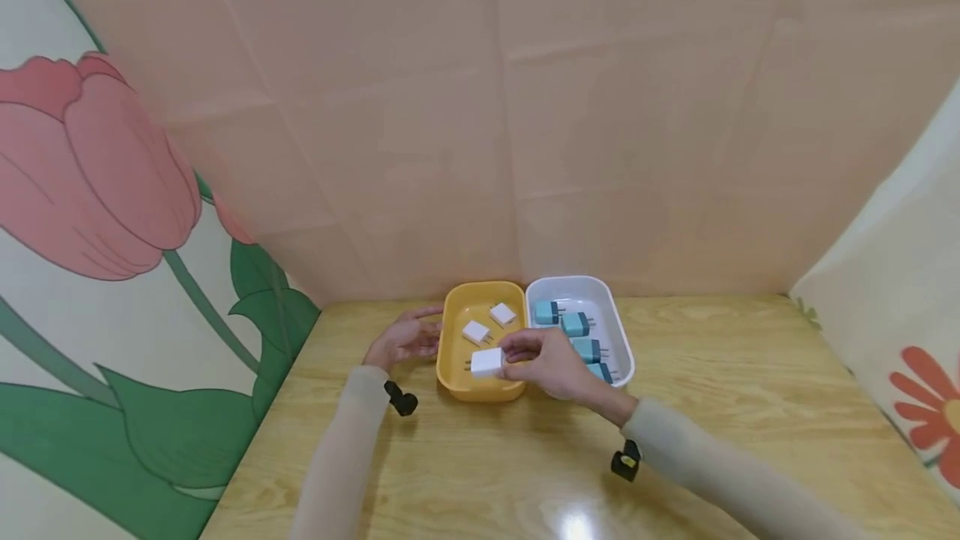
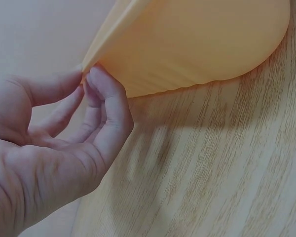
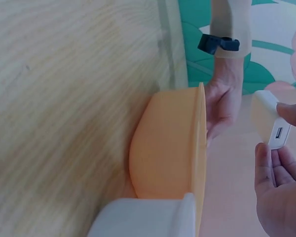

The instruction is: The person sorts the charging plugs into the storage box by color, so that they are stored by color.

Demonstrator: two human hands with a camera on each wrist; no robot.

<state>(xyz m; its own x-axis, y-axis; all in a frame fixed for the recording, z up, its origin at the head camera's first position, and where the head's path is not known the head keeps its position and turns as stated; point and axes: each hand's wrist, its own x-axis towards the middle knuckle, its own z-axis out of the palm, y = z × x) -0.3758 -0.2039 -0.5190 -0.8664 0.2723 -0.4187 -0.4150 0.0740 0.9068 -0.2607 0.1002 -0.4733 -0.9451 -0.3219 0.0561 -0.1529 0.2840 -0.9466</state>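
My right hand (image 1: 551, 363) pinches a white USB charger (image 1: 487, 362) between thumb and fingers, above the front of the yellow bin (image 1: 457, 386). Its prongs point left in the head view, and its USB port faces the camera in the right wrist view. Two more white chargers (image 1: 502, 314) lie inside the yellow bin. On the bin's left side, my left hand (image 2: 64, 143) pinches the rim between thumb and fingertips. Several blue chargers (image 1: 575, 324) lie in the white bin (image 1: 622, 340), partly hidden behind my right hand.
Both bins stand side by side on a wood-grain table (image 1: 712, 373), close to the pink cloth backdrop (image 1: 637, 148). A floral wall (image 1: 97, 273) borders the left side, and a flowered cloth (image 1: 885, 332) borders the right.
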